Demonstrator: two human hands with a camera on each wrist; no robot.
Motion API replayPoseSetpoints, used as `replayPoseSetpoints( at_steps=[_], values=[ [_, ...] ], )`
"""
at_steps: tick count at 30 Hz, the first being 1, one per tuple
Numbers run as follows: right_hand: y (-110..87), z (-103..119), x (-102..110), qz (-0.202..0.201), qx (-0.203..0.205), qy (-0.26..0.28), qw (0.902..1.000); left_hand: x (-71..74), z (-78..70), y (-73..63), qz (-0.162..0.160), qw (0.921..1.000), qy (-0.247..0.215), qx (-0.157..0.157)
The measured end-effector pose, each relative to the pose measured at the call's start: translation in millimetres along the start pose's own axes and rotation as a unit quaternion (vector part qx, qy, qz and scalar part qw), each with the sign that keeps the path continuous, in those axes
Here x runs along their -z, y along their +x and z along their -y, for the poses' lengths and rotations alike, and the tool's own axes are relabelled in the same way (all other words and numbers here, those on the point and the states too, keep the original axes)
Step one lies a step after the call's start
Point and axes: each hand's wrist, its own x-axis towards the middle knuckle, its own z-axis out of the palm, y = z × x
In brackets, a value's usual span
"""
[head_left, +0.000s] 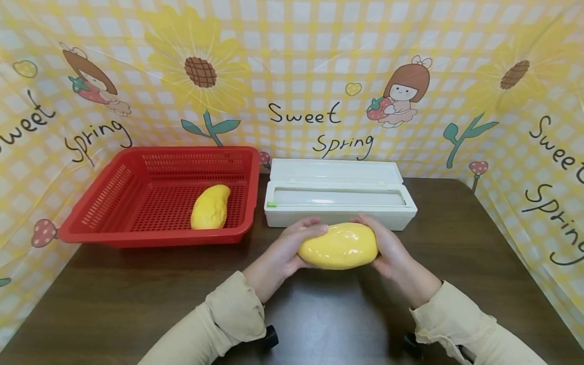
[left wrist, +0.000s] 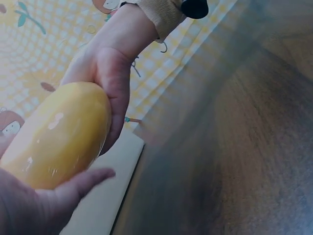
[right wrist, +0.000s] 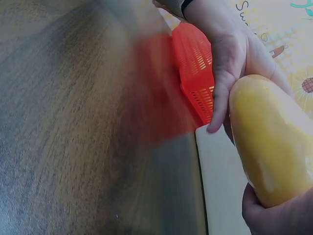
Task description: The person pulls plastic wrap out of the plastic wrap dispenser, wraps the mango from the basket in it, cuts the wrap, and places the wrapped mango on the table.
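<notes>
Both hands hold a glossy yellow mango [head_left: 338, 247] above the table, in front of the white box. The left hand [head_left: 292, 246] grips its left end, thumb over the top. At the opposite end, the right hand [head_left: 393, 248] grips it with its fingers partly hidden behind the fruit. Shiny creases like clear film show on the mango [left wrist: 61, 134] in the left wrist view. A white cling film dispenser [head_left: 339, 218] stands behind the hands with its lid up and a roll inside. Another yellow mango [head_left: 210, 208], duller in surface, lies in the red basket [head_left: 159, 237].
The basket stands at the back left of the dark wooden table [head_left: 150, 284], beside the dispenser. A small green piece [head_left: 271, 204] sits at the dispenser's left front edge. A yellow checked cloth [head_left: 292, 61] with printed flowers hangs round the back and sides.
</notes>
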Motion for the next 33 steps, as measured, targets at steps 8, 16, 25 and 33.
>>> replayPoseSetpoints(
  at_steps=[8, 16, 25, 33],
  values=[
    [-2.8, 2.2, 1.9, 0.033, -0.012, -0.031, 0.9989, 8.2, -5.7, -1.0, 0.071, 0.9964, 0.021, 0.041],
    [-1.9, 2.7, 0.6, 0.025, -0.014, -0.018, 0.9994, 10.0, -7.4, -1.4, 0.085, 0.9952, 0.016, 0.045],
    [-0.9, 0.0, 1.3, 0.059, -0.004, -0.053, 0.9969, 8.2, -0.7, 0.8, 0.022, 0.9989, 0.013, 0.038],
    [0.5, 0.9, 0.6, 0.059, 0.008, -0.057, 0.9966, 6.4, 1.1, 0.8, 0.004, 0.9993, -0.011, 0.035]
  ],
)
